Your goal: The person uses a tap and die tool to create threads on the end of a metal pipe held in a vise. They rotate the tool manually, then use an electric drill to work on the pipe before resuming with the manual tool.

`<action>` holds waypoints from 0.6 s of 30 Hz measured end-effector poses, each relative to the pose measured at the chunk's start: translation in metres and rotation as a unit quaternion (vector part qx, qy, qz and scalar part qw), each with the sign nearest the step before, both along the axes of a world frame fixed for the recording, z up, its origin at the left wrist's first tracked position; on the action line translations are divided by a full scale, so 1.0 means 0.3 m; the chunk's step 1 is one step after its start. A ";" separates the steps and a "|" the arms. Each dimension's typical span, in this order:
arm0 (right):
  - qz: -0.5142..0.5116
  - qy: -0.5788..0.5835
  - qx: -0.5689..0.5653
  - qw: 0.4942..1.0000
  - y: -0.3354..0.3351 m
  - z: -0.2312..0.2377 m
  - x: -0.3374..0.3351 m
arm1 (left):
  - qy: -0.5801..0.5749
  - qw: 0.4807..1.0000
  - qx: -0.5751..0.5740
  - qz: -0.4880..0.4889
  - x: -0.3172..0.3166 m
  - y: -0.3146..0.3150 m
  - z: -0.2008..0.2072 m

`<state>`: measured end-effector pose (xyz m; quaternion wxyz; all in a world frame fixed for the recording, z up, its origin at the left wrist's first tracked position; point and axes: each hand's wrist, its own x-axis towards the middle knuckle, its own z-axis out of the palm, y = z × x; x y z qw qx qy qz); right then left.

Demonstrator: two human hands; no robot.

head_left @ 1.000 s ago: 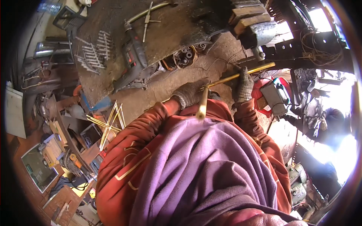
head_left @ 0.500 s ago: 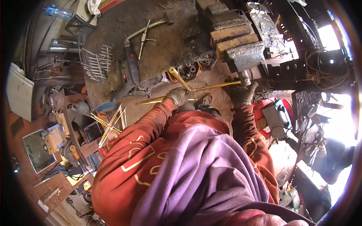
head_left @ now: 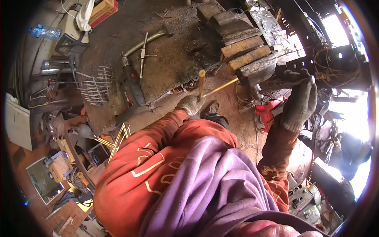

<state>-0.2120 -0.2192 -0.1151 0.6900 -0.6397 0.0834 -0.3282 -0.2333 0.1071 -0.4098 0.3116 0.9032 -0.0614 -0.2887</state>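
Observation:
My gloved left hand (head_left: 190,105) is closed around gold-coloured metal. A thick piece with a round end (head_left: 201,81) stands up from the fist. A thinner gold-coloured rod (head_left: 222,86) runs right from the fist to the vise (head_left: 258,69); how its far end meets the jaws is hard to see. Out to the right, my gloved right hand (head_left: 301,100) is closed at the outer end of the vise's handle bar (head_left: 278,86), beyond the screw end (head_left: 256,92). Its fingers partly hide the bar.
On the workbench (head_left: 173,55) lie a drill (head_left: 133,87), a hammer (head_left: 152,40), a T-handled tool (head_left: 143,55) and a bundle of ridged metal bars (head_left: 96,86). More gold-coloured rods (head_left: 118,142) stand left of my arm. A red object (head_left: 270,112) lies below the vise.
My right hand has moved from beside the vise's screw outward to the right, onto the handle bar. My left hand still holds the gold-coloured piece, now tilted more upright. The view has shifted slightly.

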 end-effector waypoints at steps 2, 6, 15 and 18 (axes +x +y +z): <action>0.017 0.018 -0.074 0.997 0.157 0.080 -0.063 | -0.016 1.000 -0.007 0.011 0.068 -0.049 0.106; 0.016 0.061 -0.193 0.979 0.229 0.100 -0.146 | -0.034 0.998 -0.033 -0.044 0.140 -0.086 0.119; -0.028 0.087 -0.135 0.987 0.297 0.088 -0.200 | -0.079 0.990 -0.034 -0.114 0.224 -0.174 0.197; -0.032 0.092 -0.167 0.981 0.305 0.084 -0.210 | -0.104 0.982 -0.092 -0.132 0.222 -0.175 0.200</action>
